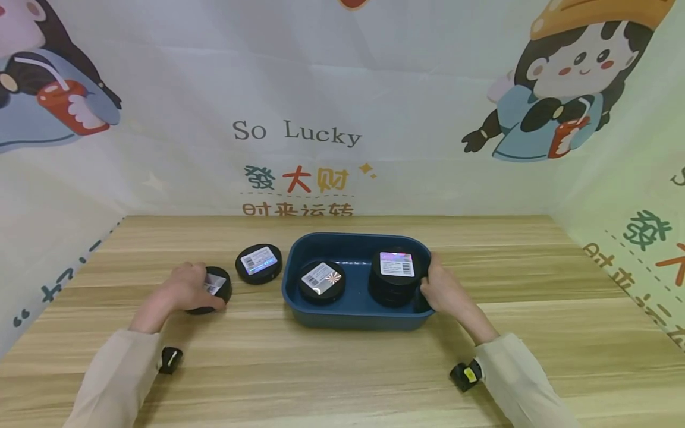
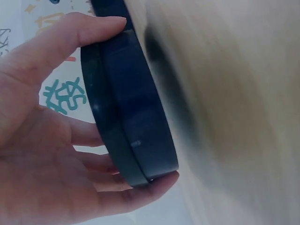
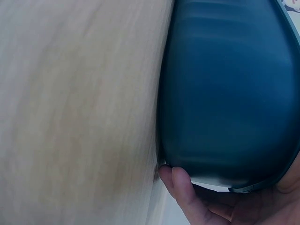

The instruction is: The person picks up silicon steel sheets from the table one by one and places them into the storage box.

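Note:
My left hand [image 1: 199,289] grips a flat black round tin [image 1: 220,285] with a white label, low on the wooden table [image 1: 342,368] at the left. In the left wrist view the thumb and fingers of that hand [image 2: 143,101] clamp the tin [image 2: 136,117] by its edges. My right hand [image 1: 434,286] holds the right rim of a dark blue tray [image 1: 353,318]. In the right wrist view its fingers [image 3: 185,197] curl under the tray's wall [image 3: 229,93]. Inside the tray lie a single labelled tin [image 1: 321,280] and a stack of tins [image 1: 396,267].
Another labelled black tin [image 1: 259,263] lies on the table just left of the tray. Printed cloth walls close in the table at the back and on both sides. Bare wood stretches in front of the tray and to its right.

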Action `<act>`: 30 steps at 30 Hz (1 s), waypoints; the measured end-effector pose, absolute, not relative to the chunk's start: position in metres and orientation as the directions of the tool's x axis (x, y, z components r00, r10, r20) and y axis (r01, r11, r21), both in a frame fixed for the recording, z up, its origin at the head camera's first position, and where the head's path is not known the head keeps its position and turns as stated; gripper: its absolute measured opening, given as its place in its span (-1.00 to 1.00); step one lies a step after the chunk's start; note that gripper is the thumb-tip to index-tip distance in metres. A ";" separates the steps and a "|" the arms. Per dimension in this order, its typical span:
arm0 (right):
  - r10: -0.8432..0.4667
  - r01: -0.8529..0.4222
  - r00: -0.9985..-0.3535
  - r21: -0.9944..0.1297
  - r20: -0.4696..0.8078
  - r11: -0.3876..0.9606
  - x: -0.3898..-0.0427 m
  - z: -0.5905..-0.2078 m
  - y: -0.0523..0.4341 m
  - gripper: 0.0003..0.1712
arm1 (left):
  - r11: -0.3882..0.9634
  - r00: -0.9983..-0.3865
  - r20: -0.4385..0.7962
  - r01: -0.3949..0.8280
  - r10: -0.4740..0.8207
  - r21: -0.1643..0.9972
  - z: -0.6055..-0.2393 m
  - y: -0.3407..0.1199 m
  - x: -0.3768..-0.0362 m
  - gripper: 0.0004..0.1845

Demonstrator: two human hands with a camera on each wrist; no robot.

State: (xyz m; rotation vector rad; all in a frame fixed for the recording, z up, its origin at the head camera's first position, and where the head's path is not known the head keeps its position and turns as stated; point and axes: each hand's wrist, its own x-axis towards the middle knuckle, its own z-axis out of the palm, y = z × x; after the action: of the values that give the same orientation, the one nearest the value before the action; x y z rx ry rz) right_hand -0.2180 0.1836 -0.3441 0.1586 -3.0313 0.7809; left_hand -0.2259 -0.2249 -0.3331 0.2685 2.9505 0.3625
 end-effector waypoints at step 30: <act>-0.108 -0.106 -0.994 -0.488 0.023 0.866 -0.219 -0.345 0.184 -0.39 | 0.920 -0.982 0.039 0.189 0.187 0.343 -0.294 -0.176 -0.218 -0.09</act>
State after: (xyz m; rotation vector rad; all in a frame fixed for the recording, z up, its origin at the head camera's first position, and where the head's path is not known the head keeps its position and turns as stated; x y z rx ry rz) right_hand -0.2192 0.1844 -0.3446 0.1740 -3.0397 0.7950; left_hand -0.2176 -0.1761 -0.2941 0.3016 3.0831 0.5522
